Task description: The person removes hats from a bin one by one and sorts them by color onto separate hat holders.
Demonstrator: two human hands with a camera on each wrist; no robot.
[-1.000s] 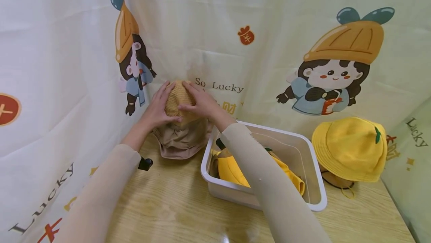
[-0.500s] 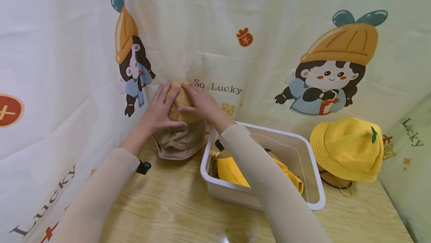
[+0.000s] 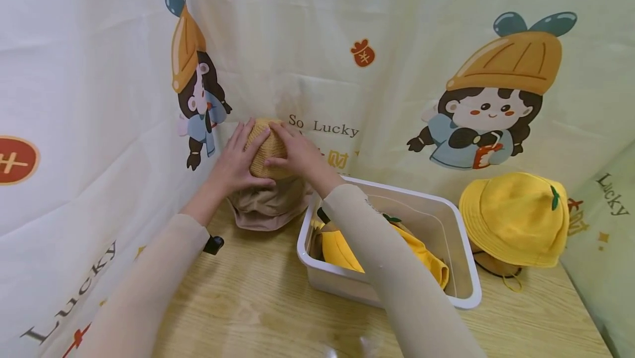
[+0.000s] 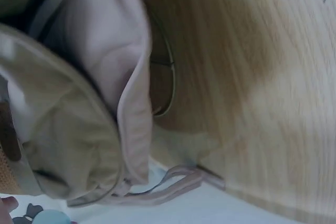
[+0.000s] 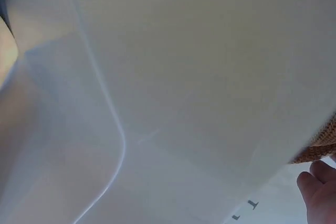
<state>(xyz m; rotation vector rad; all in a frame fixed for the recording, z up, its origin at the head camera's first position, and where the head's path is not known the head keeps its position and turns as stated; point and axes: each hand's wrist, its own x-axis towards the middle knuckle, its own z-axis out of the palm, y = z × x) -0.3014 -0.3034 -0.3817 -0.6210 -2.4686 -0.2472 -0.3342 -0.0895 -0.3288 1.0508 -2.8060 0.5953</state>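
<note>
A tan woven hat (image 3: 262,151) sits on top of a beige cloth hat (image 3: 265,212) in the far left corner. My left hand (image 3: 235,162) lies along the woven hat's left side, fingers extended and thumb across its front. On the other side, my right hand (image 3: 301,155) rests on the crown with fingers and thumb spread. The left wrist view shows the cloth hat's brim (image 4: 135,119) and a hanging strap (image 4: 173,184). At the right wrist view's edge, the woven hat (image 5: 324,144) is partly cut off. What supports the hats is mostly hidden.
A white bin (image 3: 468,270) holding yellow hats (image 3: 342,250) stands under my right forearm. To its right, a yellow bucket hat (image 3: 516,220) with a green sprout tops a stand. Printed curtains (image 3: 322,27) border the wooden table (image 3: 258,314) at the back and sides.
My hands stay on the woven hat, with only small shifts of the fingers. The left index finger has slid a little further over the crown. The view sways slightly.
</note>
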